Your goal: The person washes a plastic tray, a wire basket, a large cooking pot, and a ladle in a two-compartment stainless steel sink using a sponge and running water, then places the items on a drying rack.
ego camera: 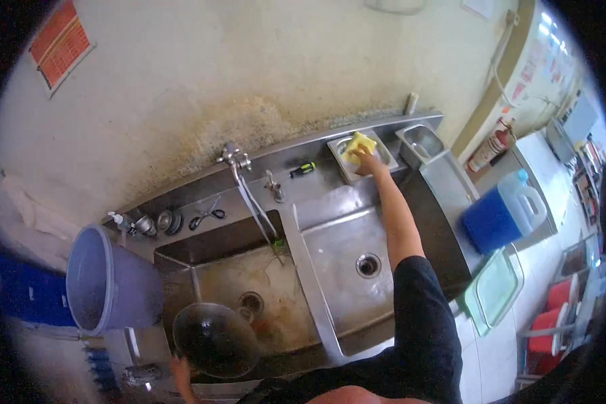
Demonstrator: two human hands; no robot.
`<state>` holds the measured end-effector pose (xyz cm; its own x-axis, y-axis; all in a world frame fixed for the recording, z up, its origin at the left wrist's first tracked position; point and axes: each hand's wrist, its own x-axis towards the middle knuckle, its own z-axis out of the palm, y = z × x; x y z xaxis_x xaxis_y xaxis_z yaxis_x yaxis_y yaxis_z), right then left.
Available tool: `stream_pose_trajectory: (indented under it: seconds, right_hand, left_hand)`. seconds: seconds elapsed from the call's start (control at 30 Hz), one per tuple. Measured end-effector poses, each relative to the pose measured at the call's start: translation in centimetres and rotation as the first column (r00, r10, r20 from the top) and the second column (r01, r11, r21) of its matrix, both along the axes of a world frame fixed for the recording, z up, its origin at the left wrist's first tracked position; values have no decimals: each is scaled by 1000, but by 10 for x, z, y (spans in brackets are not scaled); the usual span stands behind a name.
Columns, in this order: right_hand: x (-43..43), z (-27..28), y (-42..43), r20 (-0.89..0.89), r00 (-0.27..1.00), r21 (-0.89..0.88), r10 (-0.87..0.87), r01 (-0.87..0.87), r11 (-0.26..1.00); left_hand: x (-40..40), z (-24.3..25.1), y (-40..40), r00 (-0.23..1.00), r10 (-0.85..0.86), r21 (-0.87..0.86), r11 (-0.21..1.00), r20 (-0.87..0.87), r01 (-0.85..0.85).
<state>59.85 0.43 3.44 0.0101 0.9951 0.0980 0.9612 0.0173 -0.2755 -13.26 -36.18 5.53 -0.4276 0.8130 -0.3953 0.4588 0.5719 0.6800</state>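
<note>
My right hand (367, 160) reaches to a yellow cloth or sponge (358, 145) in a shallow square steel pan (390, 160) on the sink's back ledge. The fingers touch the yellow thing; whether they grip it is not plain. At the lower left, my left hand (180, 367) is at the edge of a dark round wok or bowl (217, 339), which is in the left basin (288, 283); the finger closure is unclear. A steel tap (237, 164) stands over that basin, with a thin stream below it. The right basin (333, 262) has a round drain.
A purple plastic tub (136, 288) stands left of the sink. Scissors (208, 214), a green-and-black screwdriver (303, 169) and a deep steel pan (420, 144) are on the back ledge. To the right are a jug of blue liquid (500, 214) and a green plastic lid or tray (496, 288).
</note>
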Motion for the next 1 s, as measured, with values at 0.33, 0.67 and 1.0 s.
stream_pose_trajectory:
  seconds: [0.33,0.67,1.0]
  right_hand:
    - [15,-39,36,62,997,-130,-45,52,990]
    - [-24,116,-21,-291,947,274,-133,216,937]
    - [-393,9,-238,-473,716,-193,513,-653,733]
  left_hand:
    - [58,-4,-61,827,352,-36,926,439,-375]
    - [127,17,-31,584,106,127,930,805,-344]
    - [133,38,-15,612,138,32,966,779,-258]
